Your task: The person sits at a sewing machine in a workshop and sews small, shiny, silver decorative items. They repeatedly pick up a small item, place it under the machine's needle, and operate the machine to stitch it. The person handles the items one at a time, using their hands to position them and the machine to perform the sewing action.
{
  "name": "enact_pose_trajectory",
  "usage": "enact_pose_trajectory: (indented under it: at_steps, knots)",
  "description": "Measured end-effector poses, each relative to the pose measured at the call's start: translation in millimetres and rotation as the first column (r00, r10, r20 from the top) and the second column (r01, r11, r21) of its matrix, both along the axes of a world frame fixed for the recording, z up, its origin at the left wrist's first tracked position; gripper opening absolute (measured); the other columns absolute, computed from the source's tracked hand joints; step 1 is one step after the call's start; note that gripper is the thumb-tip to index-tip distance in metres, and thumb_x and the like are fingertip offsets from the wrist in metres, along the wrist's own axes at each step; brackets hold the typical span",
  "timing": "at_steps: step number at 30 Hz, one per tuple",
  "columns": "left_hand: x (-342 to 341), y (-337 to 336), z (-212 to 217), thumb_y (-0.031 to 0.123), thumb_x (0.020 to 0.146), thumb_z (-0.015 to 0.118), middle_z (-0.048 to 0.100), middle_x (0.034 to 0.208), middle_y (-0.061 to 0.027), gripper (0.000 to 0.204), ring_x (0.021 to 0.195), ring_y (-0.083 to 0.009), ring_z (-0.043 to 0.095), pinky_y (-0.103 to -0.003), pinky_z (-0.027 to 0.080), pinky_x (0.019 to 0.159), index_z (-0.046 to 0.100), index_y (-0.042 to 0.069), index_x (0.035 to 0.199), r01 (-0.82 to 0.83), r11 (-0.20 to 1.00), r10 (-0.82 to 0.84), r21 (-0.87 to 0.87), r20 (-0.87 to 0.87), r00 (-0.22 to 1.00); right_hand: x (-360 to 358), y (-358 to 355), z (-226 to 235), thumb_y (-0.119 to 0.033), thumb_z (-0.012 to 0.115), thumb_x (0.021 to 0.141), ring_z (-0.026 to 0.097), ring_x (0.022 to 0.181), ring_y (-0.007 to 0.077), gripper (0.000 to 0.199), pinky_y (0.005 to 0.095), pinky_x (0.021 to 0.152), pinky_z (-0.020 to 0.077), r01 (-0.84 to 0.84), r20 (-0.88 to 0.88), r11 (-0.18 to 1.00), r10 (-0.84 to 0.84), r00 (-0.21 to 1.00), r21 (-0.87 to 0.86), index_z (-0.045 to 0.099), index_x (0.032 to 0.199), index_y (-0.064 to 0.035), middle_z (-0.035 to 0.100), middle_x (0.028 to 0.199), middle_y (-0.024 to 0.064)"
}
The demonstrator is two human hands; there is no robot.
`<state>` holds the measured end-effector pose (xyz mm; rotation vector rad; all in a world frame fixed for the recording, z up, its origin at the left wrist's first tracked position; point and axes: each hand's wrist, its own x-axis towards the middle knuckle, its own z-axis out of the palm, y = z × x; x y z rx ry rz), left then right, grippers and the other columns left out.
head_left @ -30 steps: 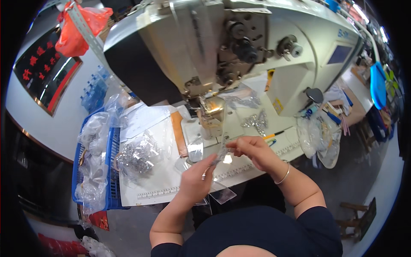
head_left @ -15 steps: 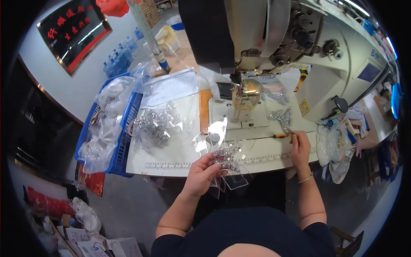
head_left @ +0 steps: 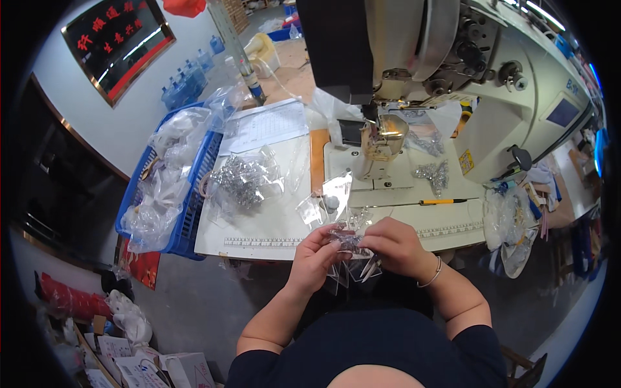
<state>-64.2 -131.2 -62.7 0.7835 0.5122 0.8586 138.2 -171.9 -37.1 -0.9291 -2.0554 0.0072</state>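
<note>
Both my hands meet over the table's front edge. My left hand [head_left: 312, 256] is closed on a clear plastic piece [head_left: 347, 240] covered with silver glittery decoration. My right hand [head_left: 399, 248] pinches at the right side of the same piece, its fingertips close to the left ones. Below the right fingers a slim pointed metal tool [head_left: 370, 268] sticks out; its kind is unclear. Clear plastic strips [head_left: 337, 194] stand up behind the hands, and others hang below. A separate silver glittery piece [head_left: 432, 176] lies on the table, beside a yellow-handled thin tool [head_left: 443, 202].
A large sewing machine [head_left: 517, 110] stands over the white table [head_left: 259, 216], its needle area [head_left: 375, 132] behind my hands. Left are a heap of silver pieces [head_left: 242, 181], a paper sheet [head_left: 265, 126] and a blue basket [head_left: 187, 223] of plastic bags. Plastic-wrapped material [head_left: 511, 223] sits at right.
My right hand has moved left from beside the separate silver piece to the piece in my left hand. The yellow-handled tool now lies fully uncovered. The view has shifted slightly.
</note>
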Motion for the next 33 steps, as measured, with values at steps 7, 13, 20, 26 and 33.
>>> enact_pose_trajectory:
  at_steps: [7, 13, 20, 26, 33]
  knots:
    - [8, -3, -7, 0.0, 0.086, 0.054, 0.06, 0.104, -0.0135, 0.029, 0.089, -0.0183, 0.062, -0.029, 0.053, 0.074, 0.05, -0.001, 0.115, -0.064, 0.997, 0.069, 0.048, -0.109, 0.992, 1, -1, 2, -0.008, 0.07, 0.062, 0.063, 0.075, 0.022, 0.038, 0.0308, 0.061, 0.0497, -0.127, 0.007, 0.989, 0.127, 0.992, -0.074, 0.063, 0.1, -0.0099, 0.064, 0.093, 0.0031]
    - [4, 0, -4, 0.0, 0.085, 0.055, 0.061, 0.104, -0.0134, 0.03, 0.088, -0.0172, 0.062, -0.029, 0.053, 0.073, 0.049, -0.003, 0.115, -0.031, 0.997, 0.039, 0.069, -0.126, 0.991, 17, -10, 15, -0.023, 0.076, 0.069, 0.057, 0.073, 0.0214, 0.044, 0.0303, 0.06, 0.0475, 0.33, -0.068, 0.925, -0.348, 0.935, -0.189, 0.065, 0.109, -0.008, 0.056, 0.081, 0.0048]
    - [8, -3, -3, 0.0, 0.085, 0.057, 0.061, 0.103, -0.0131, 0.034, 0.087, -0.0154, 0.062, -0.026, 0.054, 0.07, 0.048, -0.004, 0.118, -0.012, 0.998, 0.02, 0.067, -0.112, 0.994, 3, -10, 3, -0.012, 0.077, 0.065, 0.058, 0.065, 0.0204, 0.029, 0.0301, 0.056, 0.0466, 0.296, 0.019, 0.955, -0.295, 0.955, -0.002, 0.069, 0.093, -0.0104, 0.061, 0.076, 0.0045]
    - [8, -4, -2, 0.002, 0.085, 0.059, 0.062, 0.1, -0.0111, 0.035, 0.084, -0.014, 0.062, -0.026, 0.053, 0.07, 0.049, -0.003, 0.117, -0.005, 0.993, 0.022, 0.12, -0.135, 0.991, 1, -5, 2, -0.013, 0.075, 0.066, 0.054, 0.061, 0.0183, 0.027, 0.0291, 0.052, 0.0437, 0.259, 0.029, 0.966, -0.259, 0.965, 0.031, 0.068, 0.092, -0.0117, 0.057, 0.075, 0.001]
    - [9, -3, 0, 0.002, 0.085, 0.061, 0.061, 0.105, -0.0098, 0.038, 0.087, -0.0132, 0.06, -0.026, 0.054, 0.073, 0.048, -0.002, 0.121, 0.008, 0.998, -0.003, 0.065, -0.081, 0.997, 1, -1, 1, -0.008, 0.076, 0.065, 0.06, 0.067, 0.0202, 0.026, 0.0299, 0.057, 0.0484, 0.255, -0.051, 0.966, -0.258, 0.965, -0.049, 0.069, 0.09, -0.0098, 0.06, 0.076, 0.0039]
